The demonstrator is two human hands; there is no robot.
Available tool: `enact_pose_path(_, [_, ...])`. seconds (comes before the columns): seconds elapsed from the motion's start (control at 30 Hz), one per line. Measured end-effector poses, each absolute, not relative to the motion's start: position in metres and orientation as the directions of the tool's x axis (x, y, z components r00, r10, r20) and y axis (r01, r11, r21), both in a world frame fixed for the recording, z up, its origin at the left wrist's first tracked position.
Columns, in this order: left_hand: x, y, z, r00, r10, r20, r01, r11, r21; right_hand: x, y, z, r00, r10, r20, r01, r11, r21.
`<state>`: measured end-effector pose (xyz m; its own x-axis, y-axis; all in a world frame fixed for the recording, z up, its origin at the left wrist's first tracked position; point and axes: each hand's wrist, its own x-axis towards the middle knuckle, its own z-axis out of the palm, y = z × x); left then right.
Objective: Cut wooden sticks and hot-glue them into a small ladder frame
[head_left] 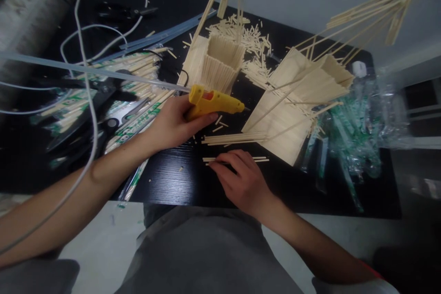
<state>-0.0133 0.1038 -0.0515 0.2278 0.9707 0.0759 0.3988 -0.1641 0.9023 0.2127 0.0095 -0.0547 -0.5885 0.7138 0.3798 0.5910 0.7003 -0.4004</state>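
Spreading across the view, the black surface carries a flat panel of glued sticks right of centre. The left hand has its fingers wrapped around a yellow glue gun, its nozzle pointing toward the panel. The right hand rests with loosely curled fingers, gripping nothing, on a few thin sticks near the surface's front edge.

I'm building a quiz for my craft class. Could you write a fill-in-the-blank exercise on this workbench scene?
1. The left hand grips a glue gun coloured ____.
2. The right hand rests on wooden sticks lying on a ____ table.
3. The glue gun's nozzle points toward the person's ____ side.
4. A white cable crosses the ____ forearm.
Missing words: yellow; black; right; left.
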Motion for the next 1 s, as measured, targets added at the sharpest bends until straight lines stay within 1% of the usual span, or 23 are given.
enact_pose_path(0.1, [-0.015,0.103,-0.045,0.222,0.975,0.027,0.362,-0.108,0.926,0.214,0.01,-0.056,-0.565,0.718,0.405,0.576,0.696,-0.429])
enact_pose_path(0.2, [-0.019,0.097,-0.029,0.261,0.963,-0.07,0.257,0.0,0.966,0.215,0.01,-0.058,-0.528,0.735,0.425,0.561,0.678,-0.474])
enact_pose_path(0.27, [-0.023,0.09,-0.017,0.281,0.951,-0.129,0.227,0.064,0.972,0.215,0.009,-0.059,-0.523,0.742,0.419,0.55,0.67,-0.499])
enact_pose_path(0.43, [-0.031,0.072,-0.008,0.29,0.924,-0.251,0.347,0.143,0.927,0.212,0.008,-0.065,-0.511,0.745,0.429,0.516,0.664,-0.541])
enact_pose_path(0.57, [-0.034,0.062,-0.014,0.238,0.929,-0.282,0.444,0.153,0.883,0.208,0.009,-0.067,-0.497,0.766,0.408,0.514,0.639,-0.573])
enact_pose_path(0.7, [-0.037,0.058,-0.011,0.218,0.937,-0.274,0.469,0.145,0.871,0.207,0.011,-0.065,-0.472,0.778,0.415,0.512,0.625,-0.589])
enact_pose_path(0.83, [-0.046,0.057,-0.009,0.168,0.965,-0.199,0.535,0.08,0.841,0.207,0.013,-0.065,-0.446,0.793,0.415,0.482,0.604,-0.635])
enact_pose_path(0.9, [-0.051,0.058,-0.009,0.129,0.982,-0.141,0.616,0.032,0.787,0.208,0.014,-0.068,-0.442,0.801,0.403,0.46,0.588,-0.665])
enact_pose_path(1.0, [-0.056,0.062,-0.005,0.105,0.993,-0.054,0.739,-0.042,0.672,0.209,0.015,-0.07,-0.435,0.822,0.366,0.434,0.548,-0.715])
